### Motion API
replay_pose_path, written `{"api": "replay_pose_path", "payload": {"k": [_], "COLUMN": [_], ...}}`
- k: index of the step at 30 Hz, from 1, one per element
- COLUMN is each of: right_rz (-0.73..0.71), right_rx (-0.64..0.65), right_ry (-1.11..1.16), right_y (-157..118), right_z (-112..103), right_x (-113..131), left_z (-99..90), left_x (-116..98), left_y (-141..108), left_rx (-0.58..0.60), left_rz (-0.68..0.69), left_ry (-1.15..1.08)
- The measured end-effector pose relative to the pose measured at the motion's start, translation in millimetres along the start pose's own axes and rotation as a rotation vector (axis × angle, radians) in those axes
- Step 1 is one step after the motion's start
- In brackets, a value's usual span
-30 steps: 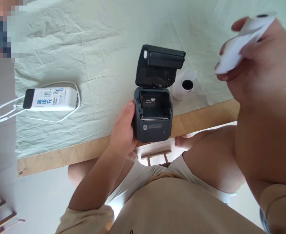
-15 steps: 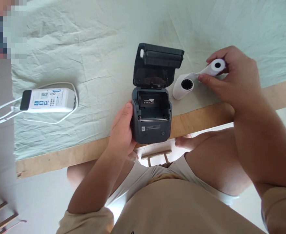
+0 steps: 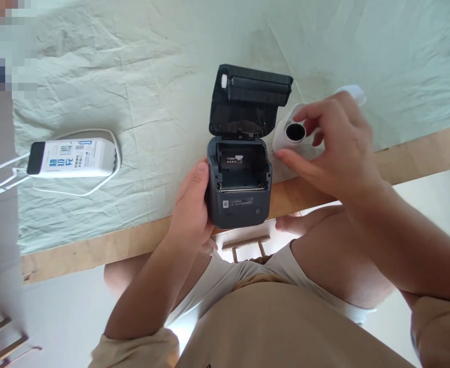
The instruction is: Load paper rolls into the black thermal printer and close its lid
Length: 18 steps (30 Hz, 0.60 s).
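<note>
A dark label printer (image 3: 240, 204) with its lid raised and its paper bay bare is at the table's front edge. My left hand (image 3: 192, 204) grips its left side, thumb along the casing. To the right of the printer stands a white paper roll (image 3: 286, 143) with a black core. My right hand (image 3: 336, 143) is at this roll, thumb and fingers apart on either side of it; whether they touch it is unclear. Behind that hand lies another white roll (image 3: 353, 93), partly hidden by it.
On the left of the pale green cloth (image 3: 152, 76) lies a white power bank (image 3: 75, 157) with white cables. A wooden edge (image 3: 94, 253) runs along the table's front. Part of a person is blurred at the top left.
My right hand has let go of the far roll and moved left to the roll with the black core. My left hand and the printer have hardly moved.
</note>
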State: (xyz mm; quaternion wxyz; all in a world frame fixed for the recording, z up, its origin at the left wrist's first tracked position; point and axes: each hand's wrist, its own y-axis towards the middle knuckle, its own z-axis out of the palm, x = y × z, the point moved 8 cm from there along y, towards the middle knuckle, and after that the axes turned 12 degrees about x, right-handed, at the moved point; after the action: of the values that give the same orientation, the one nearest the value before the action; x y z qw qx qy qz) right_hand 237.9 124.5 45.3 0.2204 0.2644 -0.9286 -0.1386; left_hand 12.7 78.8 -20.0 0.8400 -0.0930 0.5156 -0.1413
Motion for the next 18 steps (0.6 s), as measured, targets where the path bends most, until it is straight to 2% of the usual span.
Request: {"api": "replay_pose_path", "payload": {"k": [4,8,12,18], "right_rz": [0.098,0.114,0.087,0.106], "right_rx": [0.111,0.156,0.188,0.185], "right_ry": [0.074,0.199,0.215,0.205], "right_y": [4,7,9,9], "right_z": [18,20,22,21], "right_x": [-10,-8,-5,-8], "left_z": [0.1,0.4,-1.3,3.9], "left_x": [0,1,1,-2], "left_y": [0,-2,-3,-2], "left_rx": [-0.024,-0.04,-0.063,-0.007], "left_rz": [-0.019,-0.053,-0.068,-0.035], "left_ry": [-0.005,-0.027,-0.006,0.014]}}
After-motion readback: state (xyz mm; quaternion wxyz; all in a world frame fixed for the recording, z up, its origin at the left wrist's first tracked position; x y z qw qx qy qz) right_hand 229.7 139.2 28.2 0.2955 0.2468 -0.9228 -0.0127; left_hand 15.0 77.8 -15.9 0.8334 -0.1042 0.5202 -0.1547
